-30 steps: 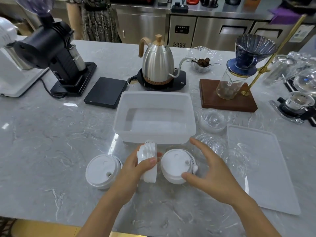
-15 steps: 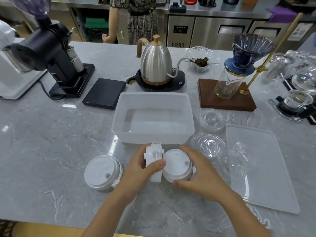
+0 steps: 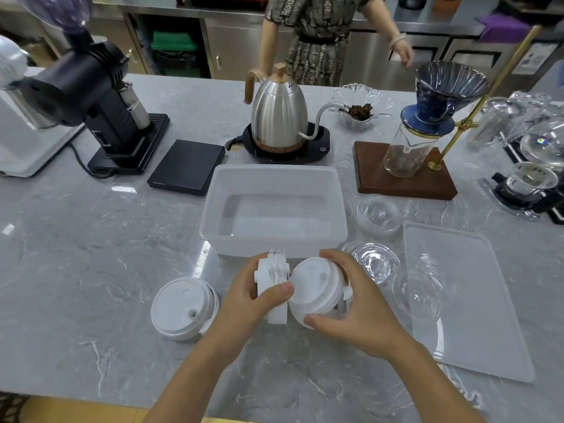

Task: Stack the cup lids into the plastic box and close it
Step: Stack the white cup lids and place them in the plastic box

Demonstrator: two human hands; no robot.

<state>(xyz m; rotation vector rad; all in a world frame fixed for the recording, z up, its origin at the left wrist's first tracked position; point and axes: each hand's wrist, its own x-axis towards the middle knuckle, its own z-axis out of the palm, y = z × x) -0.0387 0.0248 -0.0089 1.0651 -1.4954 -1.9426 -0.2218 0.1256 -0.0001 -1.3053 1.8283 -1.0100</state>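
Observation:
An open translucent plastic box [image 3: 341, 206] stands mid-counter with nothing inside. Just in front of it my left hand [image 3: 244, 300] grips a stack of white cup lids [image 3: 273, 270] held on edge. My right hand [image 3: 357, 309] is wrapped around a second stack of white lids [image 3: 314, 285], tilted toward the first and touching it. A third white lid stack [image 3: 183, 308] rests flat on the counter to the left. Clear dome lids [image 3: 374, 264] [image 3: 378, 213] [image 3: 419, 290] lie right of the box. The box's flat lid [image 3: 476, 315] lies at the far right.
Behind the box are a steel gooseneck kettle [image 3: 279, 114], a black scale [image 3: 186, 166], a black grinder [image 3: 91, 96] and a pour-over stand on a wooden base [image 3: 403, 178]. Glassware [image 3: 531, 178] crowds the right edge. A person [image 3: 317, 41] stands beyond the counter.
My right hand came in from open above the counter and closed around the second lid stack, tilting it against the stack in my left hand. The person behind has walked to the right.

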